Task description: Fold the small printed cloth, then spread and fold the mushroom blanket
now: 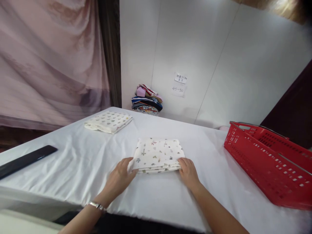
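Observation:
A folded white cloth [158, 152] with small printed plants and animals lies flat on the white-covered table, its layered edge facing me. My left hand [120, 177] grips the near left corner, thumb low at the front edge and fingers along the side. At the near right corner, my right hand [188, 172] holds the cloth with its fingers over the top. Some fingertips are hidden by the hands and the fabric. Farther back to the left lies a second folded white cloth [108, 122], printed with grey shapes and apart from both hands.
A red plastic basket [258, 162] stands at the right of the table [161, 198]. On the left lies a long black flat object [29, 161]. Beyond the far edge is a stack of folded fabrics [147, 100] against the white wall, near paper notes [179, 84].

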A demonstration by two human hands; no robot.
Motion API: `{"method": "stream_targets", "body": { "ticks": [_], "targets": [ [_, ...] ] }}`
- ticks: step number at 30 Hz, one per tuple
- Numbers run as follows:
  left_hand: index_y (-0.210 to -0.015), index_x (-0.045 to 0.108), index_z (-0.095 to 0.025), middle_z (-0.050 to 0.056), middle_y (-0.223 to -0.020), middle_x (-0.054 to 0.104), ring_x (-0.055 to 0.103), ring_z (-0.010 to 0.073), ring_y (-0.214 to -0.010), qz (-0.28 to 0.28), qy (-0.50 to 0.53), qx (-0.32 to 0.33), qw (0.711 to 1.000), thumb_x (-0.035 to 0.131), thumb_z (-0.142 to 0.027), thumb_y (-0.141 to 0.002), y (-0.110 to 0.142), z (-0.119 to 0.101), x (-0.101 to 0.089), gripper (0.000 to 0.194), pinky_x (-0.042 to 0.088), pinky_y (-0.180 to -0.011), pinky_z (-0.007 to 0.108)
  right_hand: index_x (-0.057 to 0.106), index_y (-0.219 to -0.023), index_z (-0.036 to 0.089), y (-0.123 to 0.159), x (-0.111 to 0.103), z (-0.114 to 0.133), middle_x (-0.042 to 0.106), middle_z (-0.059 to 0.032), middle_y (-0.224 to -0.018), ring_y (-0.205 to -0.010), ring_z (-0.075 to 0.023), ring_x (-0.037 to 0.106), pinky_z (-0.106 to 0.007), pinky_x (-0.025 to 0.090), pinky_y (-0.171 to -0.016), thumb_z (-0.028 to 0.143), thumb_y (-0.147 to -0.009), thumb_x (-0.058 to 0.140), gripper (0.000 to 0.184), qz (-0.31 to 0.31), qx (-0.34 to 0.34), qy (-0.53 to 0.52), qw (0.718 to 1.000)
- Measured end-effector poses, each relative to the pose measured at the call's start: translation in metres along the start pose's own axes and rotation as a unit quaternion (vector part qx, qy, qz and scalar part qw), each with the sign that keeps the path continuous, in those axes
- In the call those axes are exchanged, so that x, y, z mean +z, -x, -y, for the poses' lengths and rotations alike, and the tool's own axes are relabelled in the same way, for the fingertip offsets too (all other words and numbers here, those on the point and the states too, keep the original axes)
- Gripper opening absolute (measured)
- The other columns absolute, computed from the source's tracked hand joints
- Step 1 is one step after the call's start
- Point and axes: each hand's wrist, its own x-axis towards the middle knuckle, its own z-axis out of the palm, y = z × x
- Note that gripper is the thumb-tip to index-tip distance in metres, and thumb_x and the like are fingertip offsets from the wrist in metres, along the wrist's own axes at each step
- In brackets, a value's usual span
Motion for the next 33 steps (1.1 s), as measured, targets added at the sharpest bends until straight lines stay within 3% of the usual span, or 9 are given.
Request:
{"method": "stream_targets", "body": {
  "ticks": [3,6,14,17,23,29,33],
  "targets": [
    [-0.124,0.046,-0.022,0.01,-0.13,0.049,0.043,0.0283,-0.121,-0.009,-0.12,0.185,0.975,0.057,-0.028,-0.072,0.004,-0.001,0.005,0.054,0.035,-0.098,0.044,0.053,-0.107,0.019,-0.003,-0.005,0.001,0.058,-0.0062,-0.103,-0.095,-0.0214,0.049,-0.037,0.037,-0.086,-0.001,-0.064,0.04,0.049,0.0,0.005,-0.01,1.0],
    [-0.127,0.045,-0.021,0.01,-0.132,0.048,0.042,0.0267,-0.122,0.002,-0.198,0.254,0.947,0.051,-0.014,-0.071,0.002,0.0,0.016,0.057,0.033,-0.1,0.044,0.053,-0.105,0.019,-0.005,-0.012,0.001,0.059,-0.0054,-0.101,-0.096,-0.0205,0.05,-0.037,0.036,-0.087,-0.001,-0.065,0.039,0.047,-0.001,0.002,-0.019,1.0],
    [-0.125,0.048,-0.019,0.009,-0.121,0.055,0.046,0.0222,-0.116,0.012,-0.249,0.289,0.924,0.035,0.004,-0.068,-0.006,-0.011,0.026,0.062,0.029,-0.102,0.045,0.053,-0.105,0.02,-0.013,-0.021,-0.004,0.061,-0.0041,-0.099,-0.093,-0.0194,0.053,-0.037,0.037,-0.086,0.003,-0.066,0.038,0.045,-0.04,0.0,-0.031,0.999],
    [-0.126,0.045,-0.021,0.008,-0.121,0.054,0.046,0.0213,-0.115,0.015,-0.233,0.293,0.927,0.038,0.003,-0.067,-0.001,-0.015,0.024,0.064,0.028,-0.102,0.044,0.054,-0.106,0.02,-0.016,-0.022,-0.004,0.062,-0.0047,-0.101,-0.094,-0.02,0.054,-0.037,0.038,-0.086,0.004,-0.066,0.038,0.045,-0.049,0.009,-0.042,0.998],
    [-0.129,0.041,-0.021,0.009,-0.122,0.053,0.045,0.0257,-0.114,0.008,-0.216,0.284,0.934,0.051,-0.015,-0.071,0.001,-0.025,0.035,0.059,0.028,-0.101,0.047,0.056,-0.106,0.021,-0.024,-0.025,-0.002,0.063,-0.0049,-0.103,-0.095,-0.0214,0.055,-0.039,0.041,-0.086,0.008,-0.068,0.04,0.043,-0.074,0.041,-0.078,0.993],
    [-0.127,0.045,-0.02,0.009,-0.116,0.056,0.049,0.0242,-0.108,-0.023,-0.248,0.265,0.931,0.042,-0.001,-0.069,-0.007,-0.033,0.05,0.061,0.031,-0.098,0.043,0.057,-0.108,0.022,-0.034,-0.034,-0.003,0.063,-0.0056,-0.106,-0.097,-0.0218,0.056,-0.041,0.042,-0.088,0.011,-0.071,0.042,0.041,-0.1,0.038,-0.096,0.99],
    [-0.123,0.048,-0.018,0.01,-0.108,0.058,0.051,0.0236,-0.101,-0.027,-0.256,0.266,0.929,0.037,0.002,-0.07,-0.01,-0.031,0.043,0.058,0.035,-0.093,0.042,0.057,-0.108,0.021,-0.034,-0.039,-0.006,0.062,-0.006,-0.105,-0.098,-0.0218,0.055,-0.04,0.042,-0.088,0.013,-0.073,0.045,0.038,-0.111,0.028,-0.107,0.988]
  ]
}}
